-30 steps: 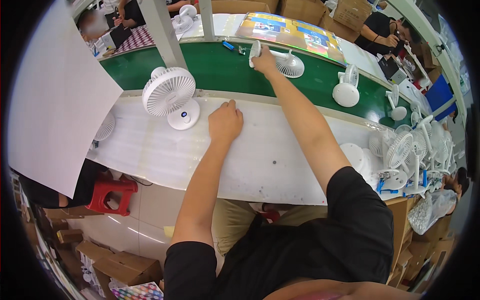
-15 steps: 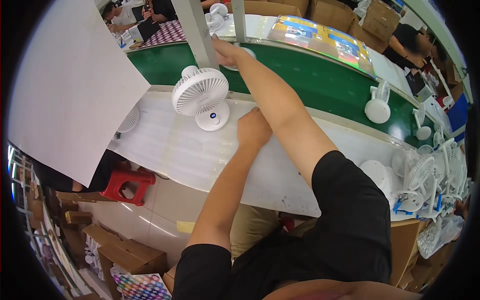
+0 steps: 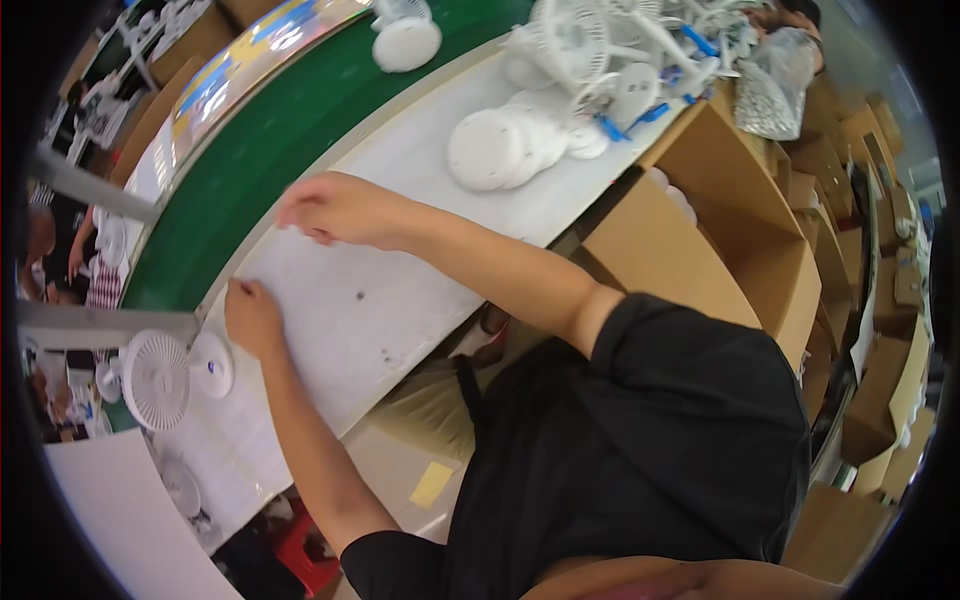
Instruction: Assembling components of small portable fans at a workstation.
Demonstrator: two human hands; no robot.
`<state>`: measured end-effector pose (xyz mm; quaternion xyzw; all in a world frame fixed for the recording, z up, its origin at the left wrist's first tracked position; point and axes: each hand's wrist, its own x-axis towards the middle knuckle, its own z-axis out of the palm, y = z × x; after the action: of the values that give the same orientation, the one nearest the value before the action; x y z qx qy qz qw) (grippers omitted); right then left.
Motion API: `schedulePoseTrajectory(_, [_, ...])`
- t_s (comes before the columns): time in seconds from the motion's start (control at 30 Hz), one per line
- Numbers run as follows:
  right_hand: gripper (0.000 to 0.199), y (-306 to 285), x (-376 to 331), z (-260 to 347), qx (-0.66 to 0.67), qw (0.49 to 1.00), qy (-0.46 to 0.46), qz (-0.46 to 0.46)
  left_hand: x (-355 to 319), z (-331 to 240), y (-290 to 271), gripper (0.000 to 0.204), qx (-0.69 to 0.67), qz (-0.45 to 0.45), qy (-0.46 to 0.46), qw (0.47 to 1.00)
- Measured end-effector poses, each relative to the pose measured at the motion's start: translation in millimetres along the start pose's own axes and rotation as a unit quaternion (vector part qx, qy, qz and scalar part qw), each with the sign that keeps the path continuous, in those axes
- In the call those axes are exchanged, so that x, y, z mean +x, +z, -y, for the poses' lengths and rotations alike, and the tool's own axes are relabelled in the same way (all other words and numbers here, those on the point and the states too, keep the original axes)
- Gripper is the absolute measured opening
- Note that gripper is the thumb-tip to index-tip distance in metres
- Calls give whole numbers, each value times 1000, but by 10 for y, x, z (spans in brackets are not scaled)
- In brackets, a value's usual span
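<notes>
on the white bench (image 3: 335, 335), toward its left end, a white fan (image 3: 157, 380), nearest the left hand (image 3: 254, 316): curled into a loose fist by the bench's far edge, cannot tell whether around anything. over mid-bench, the right hand (image 3: 335, 208), half open, fingers loosely bent, apparently empty. toward the bench's right end, a stack of white discs (image 3: 487, 150), backed by a heap of fan parts (image 3: 572, 45) with blue pieces (image 3: 655, 112). across the bench's left end, a grey post (image 3: 110, 325) and a large white sheet (image 3: 125, 515). along the bench's far side, a green belt (image 3: 190, 235); under its right end, an open carton (image 3: 755, 215). blurred, right fingertips; cut off beyond the bench's left end, another person's forearm (image 3: 80, 240); largely hidden below it, a red stool (image 3: 305, 555).
</notes>
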<state>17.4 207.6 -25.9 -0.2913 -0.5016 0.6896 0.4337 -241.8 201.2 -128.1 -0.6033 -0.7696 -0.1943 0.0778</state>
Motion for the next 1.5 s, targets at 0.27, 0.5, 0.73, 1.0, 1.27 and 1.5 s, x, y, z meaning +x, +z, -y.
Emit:
schedulePoseTrajectory(0.27, [35, -1045, -1382, 1058, -683, 626, -284, -246, 140, 593, 70, 21, -180, 1, -112, 977])
schedulePoseTrajectory(0.5, [54, -2228, -413, 1052, -700, 612, -212, -300, -86, -1379, -539, 11, -569, 239, 35, 786])
schedulePoseTrajectory(0.73, [52, -3086, 56, 1363, -639, 731, -34, -237, -151, -3019, -466, 28, -635, 340, 19, 693])
schedulePoseTrajectory(1.0, [38, -3521, 95, 1116, -492, 824, -123, -253, -261, -3742, -67, 28, -424, 223, 228, 848])
schedulePoseTrajectory(1.27, [31, -2857, 770, 976, -404, 773, -243, -425, 834, -2958, 539, 29, -561, 227, 153, 781])
schedulePoseTrajectory(1.5, [29, -2733, 778, 1330, -324, 801, -243, -442, 1051, -2411, 265, 29, -742, 125, 24, 658])
